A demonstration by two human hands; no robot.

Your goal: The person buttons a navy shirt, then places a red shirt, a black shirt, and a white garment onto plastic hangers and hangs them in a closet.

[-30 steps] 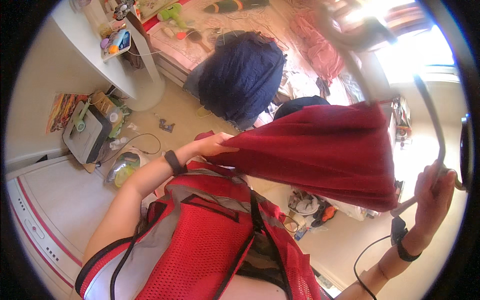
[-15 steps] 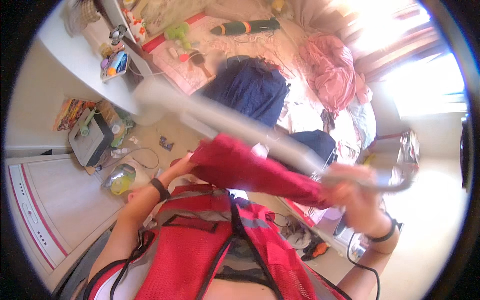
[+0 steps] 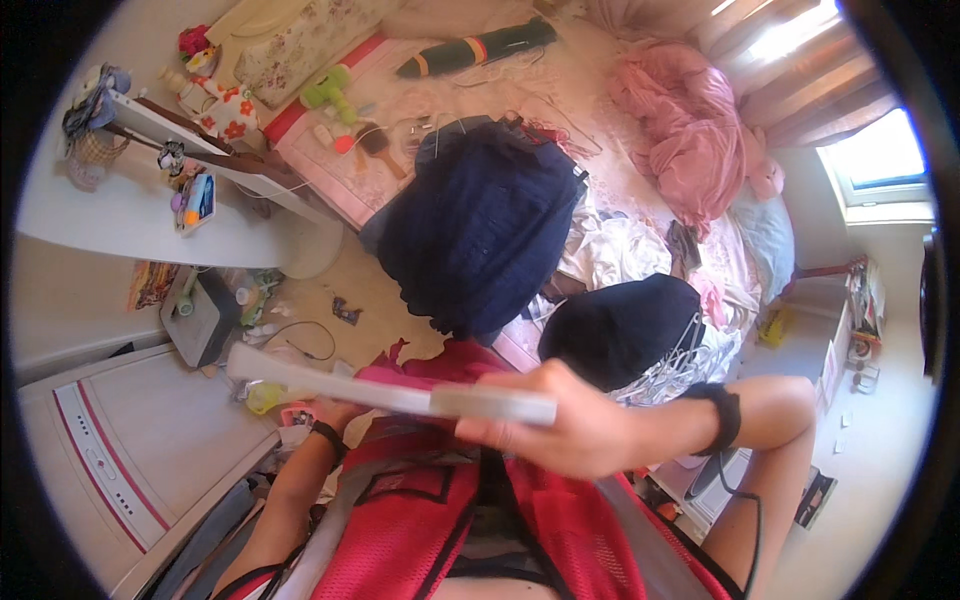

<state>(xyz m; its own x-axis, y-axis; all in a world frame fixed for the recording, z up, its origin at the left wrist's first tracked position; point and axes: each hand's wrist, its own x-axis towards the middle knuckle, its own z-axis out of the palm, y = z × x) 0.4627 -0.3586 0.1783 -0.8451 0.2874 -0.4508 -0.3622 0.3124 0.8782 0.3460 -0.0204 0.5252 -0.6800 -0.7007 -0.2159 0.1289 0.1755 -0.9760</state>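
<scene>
My right hand [image 3: 575, 425] is closed around one end of a pale, long hanger [image 3: 330, 385], which is blurred and seen edge-on across my chest. Just beyond the hanger hangs a dark red garment [image 3: 455, 358], partly hidden by it. Low on the left, my left hand [image 3: 338, 410] is at the garment's near left edge, its fingers curled and partly covered. A large dark navy heap of cloth [image 3: 480, 220] lies on the bed's near edge, past the garment. To its right are a smaller black cloth item [image 3: 620, 330] and several white wire hangers [image 3: 680, 365].
The bed [image 3: 590, 90] carries a pink bedding bundle [image 3: 690, 130], a dark green cylindrical cushion [image 3: 480, 50] and a green plush toy [image 3: 328, 92]. A white desk [image 3: 150, 230] stands left, above a grey bin-like box [image 3: 205, 315]. At lower left is a pale cabinet [image 3: 150, 440].
My right hand has brought the hanger inward and lower, from the right toward my chest. The red garment is no longer stretched between my hands. My left hand has dropped down and left.
</scene>
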